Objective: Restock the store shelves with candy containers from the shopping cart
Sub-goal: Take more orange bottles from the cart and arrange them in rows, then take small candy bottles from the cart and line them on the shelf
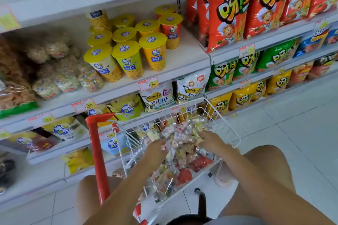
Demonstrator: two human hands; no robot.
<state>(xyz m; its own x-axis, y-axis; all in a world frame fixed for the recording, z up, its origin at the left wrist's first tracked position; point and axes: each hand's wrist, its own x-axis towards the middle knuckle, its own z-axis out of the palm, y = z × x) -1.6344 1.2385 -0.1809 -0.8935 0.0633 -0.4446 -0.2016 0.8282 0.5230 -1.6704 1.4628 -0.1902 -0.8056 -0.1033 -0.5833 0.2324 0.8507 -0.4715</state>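
Both hands were down in the cart: left hand and right hand each had fingers curled around the same bunch of candy containers on top of the pile. The shelf of yellow-lidded cups sat right behind.

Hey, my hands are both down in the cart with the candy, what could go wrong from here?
The left hand and right hand are buried in a loose heap of candy containers. Scooping many at once may spill some over the side of the cart onto the floor. The shelf candy sits right beside the yellow-lidded cups, so pushing stock in could topple a cup.
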